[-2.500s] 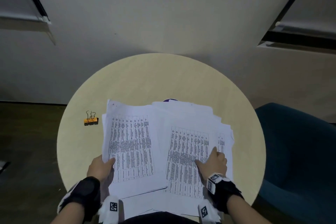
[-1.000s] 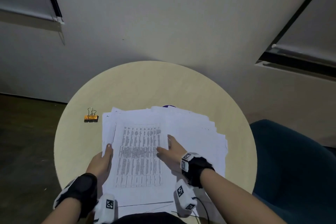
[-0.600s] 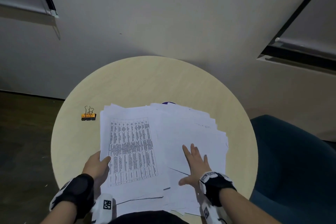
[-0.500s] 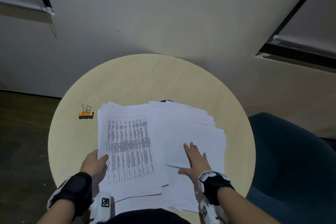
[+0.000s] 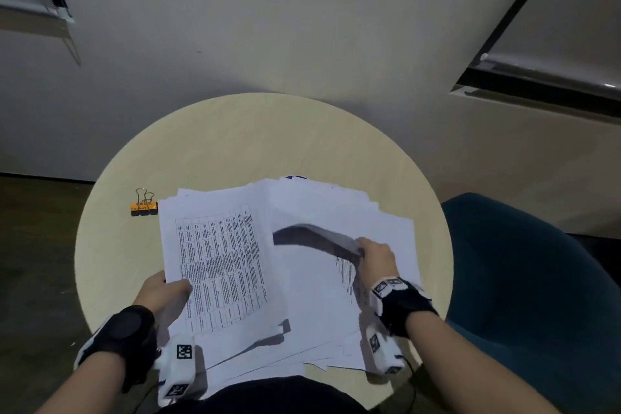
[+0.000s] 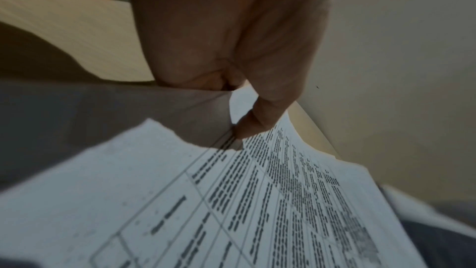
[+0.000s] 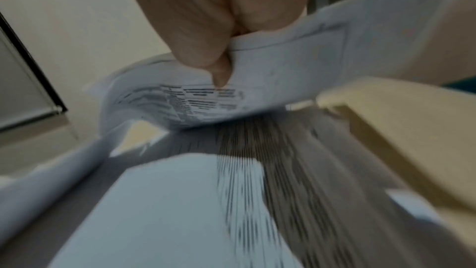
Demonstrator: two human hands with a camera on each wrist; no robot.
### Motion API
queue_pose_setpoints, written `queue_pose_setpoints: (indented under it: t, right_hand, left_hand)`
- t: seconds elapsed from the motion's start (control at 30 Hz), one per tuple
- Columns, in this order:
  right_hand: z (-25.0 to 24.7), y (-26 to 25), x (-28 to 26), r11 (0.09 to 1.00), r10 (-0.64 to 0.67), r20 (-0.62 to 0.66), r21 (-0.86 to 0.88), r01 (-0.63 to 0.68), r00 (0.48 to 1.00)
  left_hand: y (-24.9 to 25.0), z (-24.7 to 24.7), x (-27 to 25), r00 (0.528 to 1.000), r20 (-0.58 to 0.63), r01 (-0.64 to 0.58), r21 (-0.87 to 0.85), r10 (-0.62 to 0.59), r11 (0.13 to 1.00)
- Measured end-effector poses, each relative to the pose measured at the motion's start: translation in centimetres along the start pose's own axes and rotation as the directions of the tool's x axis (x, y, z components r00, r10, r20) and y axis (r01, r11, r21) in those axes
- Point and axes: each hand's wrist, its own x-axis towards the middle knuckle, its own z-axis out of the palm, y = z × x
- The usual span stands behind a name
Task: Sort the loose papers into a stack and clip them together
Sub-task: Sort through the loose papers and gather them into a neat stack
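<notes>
Loose white papers (image 5: pixel 386 228) lie spread over the near half of a round table (image 5: pixel 255 138). A neater stack (image 5: pixel 218 262) with a printed table on top sits at the left; my left hand (image 5: pixel 164 292) grips its left edge, thumb (image 6: pixel 255 121) on the top sheet. My right hand (image 5: pixel 373 255) pinches one sheet (image 5: pixel 319 235) and lifts it, so it curls above the right pile. In the right wrist view the curled sheet (image 7: pixel 257 89) sits between thumb and fingers. An orange binder clip (image 5: pixel 143 207) lies on the table left of the stack.
A teal chair (image 5: pixel 524 296) stands close to the table's right edge. A grey wall (image 5: pixel 268 27) rises behind the table. Dark floor (image 5: pixel 33 262) shows at the left. Bare tabletop lies beyond the papers.
My right hand, flat on the right pile half a second ago, has closed on one sheet and raised it. The left hand stays on the stack's edge.
</notes>
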Motion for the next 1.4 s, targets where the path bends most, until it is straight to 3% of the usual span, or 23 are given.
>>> queue_pose_setpoints:
  t: [0.13,0.17,0.27,0.4,0.53,0.57,0.6,0.63,0.7,0.77,0.87,1.0,1.1,1.2,1.4]
  right_hand:
    - [-4.4,-0.1,1.0,0.935,0.022,-0.088,0.354,0.01,0.996]
    - [-5.5,-0.8,0.6,0.877,0.046,-0.079,0.48,-0.002,0.996]
    - [-7.3,-2.6,-0.3,0.551,0.075,0.021,0.833,-0.059,0.997]
    - [-6.9,-3.7,-0.7,0.298,0.057,0.157,0.94,-0.167,0.986]
    - [-3.6,-4.0,-0.5,-0.051,0.1,0.307,0.951,-0.304,0.946]
    - [-3.1,-4.2,-0.7,-0.086,0.105,0.356,0.933,-0.348,0.929]
    - [-2.2,-4.0,-0.5,-0.03,0.151,0.386,0.922,-0.386,0.91]
    - [-1.5,-4.0,-0.6,0.088,0.202,0.407,0.898,-0.431,0.891]
    - [-0.1,-3.5,-0.9,0.448,0.305,0.39,0.747,-0.492,0.869]
    - [1.3,-2.8,-1.3,0.656,0.337,0.363,0.571,-0.493,0.869]
    - [2.8,-2.1,-1.8,0.697,0.342,0.373,0.515,-0.499,0.862]
    - [3.7,-2.7,-2.2,0.742,0.26,0.366,0.516,-0.427,0.894]
    - [4.3,-3.8,-1.7,0.821,0.17,0.319,0.478,-0.313,0.932]
    - [4.9,-4.8,-1.3,0.859,0.121,0.339,0.435,-0.269,0.933]
    - [4.3,-3.0,-0.9,0.813,0.334,0.234,0.419,-0.405,0.913]
  left_hand:
    - [0.7,0.4,-0.6,1.0,-0.028,-0.007,0.017,0.008,1.0]
    - [0.6,0.4,-0.5,1.0,-0.027,-0.001,0.018,0.001,1.0]
    - [0.9,0.5,-1.1,1.0,-0.021,-0.003,0.032,0.004,0.999]
    - [1.1,0.9,-2.1,0.999,-0.026,-0.025,0.021,0.026,0.999]
    - [0.7,1.0,-1.7,0.999,-0.028,-0.03,0.0,0.03,1.0]
    - [0.6,1.0,-1.5,0.999,-0.025,-0.029,0.002,0.029,1.0]
    - [0.5,1.0,-1.3,0.999,-0.025,-0.027,0.011,0.027,1.0]
    - [0.5,1.0,-1.2,0.999,-0.026,-0.028,0.015,0.028,0.999]
    - [0.4,1.1,-1.3,0.998,-0.041,-0.037,0.029,0.038,0.999]
    - [0.2,1.1,-1.2,0.998,-0.044,-0.036,0.036,0.037,0.999]
    - [0.0,0.9,-0.9,0.999,-0.025,-0.028,0.038,0.029,0.999]
    - [-0.3,0.7,-0.3,0.996,-0.046,-0.071,-0.005,0.071,0.997]
    - [-0.1,0.6,-0.1,0.998,0.026,-0.062,-0.055,0.063,0.997]
    - [0.3,0.1,-0.2,0.996,0.068,-0.062,-0.022,0.064,0.998]
    - [-0.6,0.0,1.1,0.998,0.049,-0.05,0.063,0.047,0.997]
